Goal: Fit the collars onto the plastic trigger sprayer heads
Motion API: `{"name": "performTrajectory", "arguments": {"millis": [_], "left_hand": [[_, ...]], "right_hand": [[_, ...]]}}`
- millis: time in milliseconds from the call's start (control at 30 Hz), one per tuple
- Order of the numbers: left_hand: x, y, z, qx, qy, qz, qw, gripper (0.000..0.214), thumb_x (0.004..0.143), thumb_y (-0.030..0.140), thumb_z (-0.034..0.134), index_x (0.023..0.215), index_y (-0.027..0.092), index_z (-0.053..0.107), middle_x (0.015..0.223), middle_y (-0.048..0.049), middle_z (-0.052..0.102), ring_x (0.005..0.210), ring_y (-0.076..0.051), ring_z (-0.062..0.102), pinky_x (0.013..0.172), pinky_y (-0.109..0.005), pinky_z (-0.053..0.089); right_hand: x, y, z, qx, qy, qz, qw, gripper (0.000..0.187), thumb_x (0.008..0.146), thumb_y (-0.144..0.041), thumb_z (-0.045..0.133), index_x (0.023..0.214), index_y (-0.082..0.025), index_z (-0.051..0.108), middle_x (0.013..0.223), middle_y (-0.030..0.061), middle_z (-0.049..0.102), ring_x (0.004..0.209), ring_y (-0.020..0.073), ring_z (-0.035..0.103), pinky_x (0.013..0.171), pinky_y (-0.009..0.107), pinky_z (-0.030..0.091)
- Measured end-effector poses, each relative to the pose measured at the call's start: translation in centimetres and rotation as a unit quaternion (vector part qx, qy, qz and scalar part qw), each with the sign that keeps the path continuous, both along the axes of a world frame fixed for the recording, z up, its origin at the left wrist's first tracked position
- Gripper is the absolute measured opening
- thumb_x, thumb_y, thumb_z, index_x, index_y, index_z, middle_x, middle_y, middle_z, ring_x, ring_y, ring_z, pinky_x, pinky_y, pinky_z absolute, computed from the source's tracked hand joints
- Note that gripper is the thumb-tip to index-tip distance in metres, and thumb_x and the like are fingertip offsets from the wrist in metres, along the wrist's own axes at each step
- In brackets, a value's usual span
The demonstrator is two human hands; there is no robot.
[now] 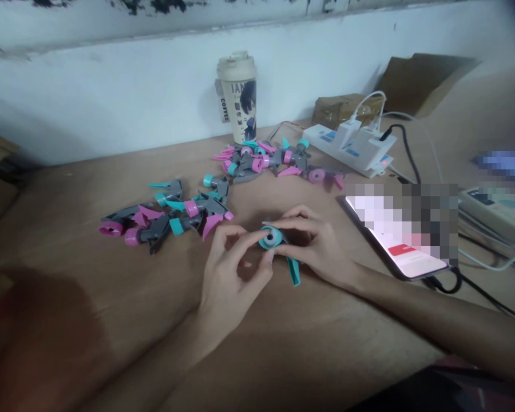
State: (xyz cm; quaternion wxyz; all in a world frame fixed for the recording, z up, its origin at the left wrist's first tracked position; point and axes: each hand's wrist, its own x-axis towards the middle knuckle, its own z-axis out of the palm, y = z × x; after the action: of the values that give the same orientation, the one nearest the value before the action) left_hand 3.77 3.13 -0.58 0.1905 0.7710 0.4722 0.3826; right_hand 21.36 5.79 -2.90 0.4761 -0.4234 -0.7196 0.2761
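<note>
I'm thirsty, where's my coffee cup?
In the head view, the coffee cup stands upper centre by the wall, behind the far spray heads, left of the power strip.

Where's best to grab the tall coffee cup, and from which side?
Probably around the upper body of the cup, just under the lid, coming from the front and over the spray heads. The cup stands upright and narrows toward its foot, the wall is behind it, and those spray heads lie in front.

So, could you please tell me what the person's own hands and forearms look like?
The left hand and right hand are ungloved, with slim fingers; no ring, watch or bracelet shows. The left forearm and right forearm show no sleeves within view.
</note>
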Motion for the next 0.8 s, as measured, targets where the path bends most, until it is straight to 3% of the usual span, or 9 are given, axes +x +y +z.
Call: {"name": "performTrajectory", "arguments": {"millis": [233,500,800], "left_hand": [[-0.12,0.01,-0.34,0.022,0.036,-0.001,0.999,0.023,0.082,0.021,0.057,0.103,0.026,0.057,0.098,-0.0029,0.044,0.071,-0.011,0.053,0.063,-0.027,0.051],[-0.46,0.43,0.05,-0.027,0.024,-0.025,0.999,0.015,0.082,0.021,0.057,0.097,0.024,0.057,0.096,-0.0022,0.043,0.075,-0.011,0.052,0.063,-0.024,0.049],[-0.75,0.56,-0.02,-0.02,-0.005,-0.015,1.0,0.01,0.088,0.022,0.049,0.093,0.024,0.058,0.094,-0.0024,0.046,0.09,-0.016,0.049,0.071,-0.026,0.047]], "right_hand": [[0.18,0.08,0.18,-0.012,-0.006,0.022,1.0,0.028,0.073,-0.032,0.07,0.101,-0.031,0.067,0.091,0.0017,0.059,0.088,0.017,0.057,0.08,0.037,0.047],[0.06,0.11,0.43,-0.022,-0.019,0.04,0.999,0.027,0.073,-0.033,0.07,0.099,-0.028,0.068,0.089,0.0012,0.058,0.087,0.0157,0.057,0.079,0.034,0.046],[-0.26,-0.14,0.58,0.011,-0.059,0.026,0.998,0.029,0.072,-0.038,0.071,0.1,-0.03,0.067,0.089,0.0007,0.059,0.088,0.0166,0.055,0.081,0.036,0.041]]}}
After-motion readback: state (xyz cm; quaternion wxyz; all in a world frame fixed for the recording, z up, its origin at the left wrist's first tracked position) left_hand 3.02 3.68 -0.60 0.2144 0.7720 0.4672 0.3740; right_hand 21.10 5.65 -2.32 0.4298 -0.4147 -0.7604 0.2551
